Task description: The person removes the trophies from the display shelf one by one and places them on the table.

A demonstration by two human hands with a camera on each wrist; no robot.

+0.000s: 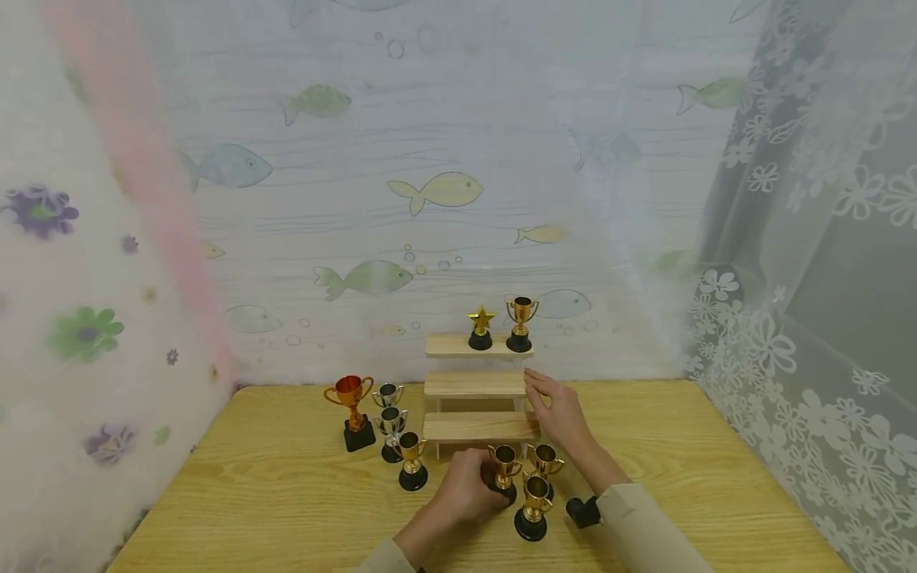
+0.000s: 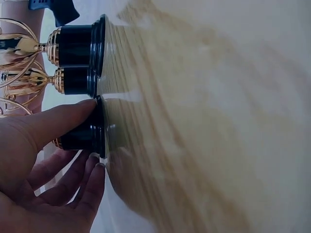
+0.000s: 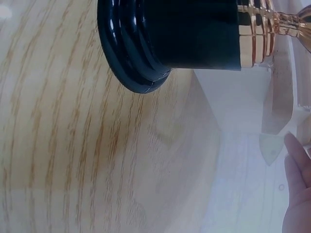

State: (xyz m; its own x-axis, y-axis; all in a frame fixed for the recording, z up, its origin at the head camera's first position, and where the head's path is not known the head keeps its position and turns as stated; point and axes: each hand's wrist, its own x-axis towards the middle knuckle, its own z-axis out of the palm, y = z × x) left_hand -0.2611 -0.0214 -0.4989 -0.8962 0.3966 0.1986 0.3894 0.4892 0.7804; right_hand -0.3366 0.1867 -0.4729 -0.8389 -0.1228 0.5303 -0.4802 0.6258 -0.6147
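My left hand (image 1: pixel 466 484) grips a small gold trophy cup (image 1: pixel 505 461) by its black base, which stands on the table. In the left wrist view the thumb lies on one side of the base (image 2: pixel 80 136) and the fingers curl round the other. My right hand (image 1: pixel 562 410) is at the right end of a tiered wooden stand (image 1: pixel 473 427), its fingers mostly straight near the middle shelf. On the top shelf stand a gold star trophy (image 1: pixel 481 322) and a gold trophy cup (image 1: pixel 521 317). Two more gold cups, one in front (image 1: pixel 532 509) and one behind (image 1: pixel 546 461), stand beside the held one.
Left of the stand are a larger bronze-coloured cup (image 1: pixel 351 410), two silver cups (image 1: pixel 391 430) and a gold cup (image 1: pixel 411 461). A black object (image 1: pixel 583 512) is by the right sleeve. Fish-patterned sheeting (image 1: pixel 444 191) hangs behind the wooden table (image 1: pixel 286 509).
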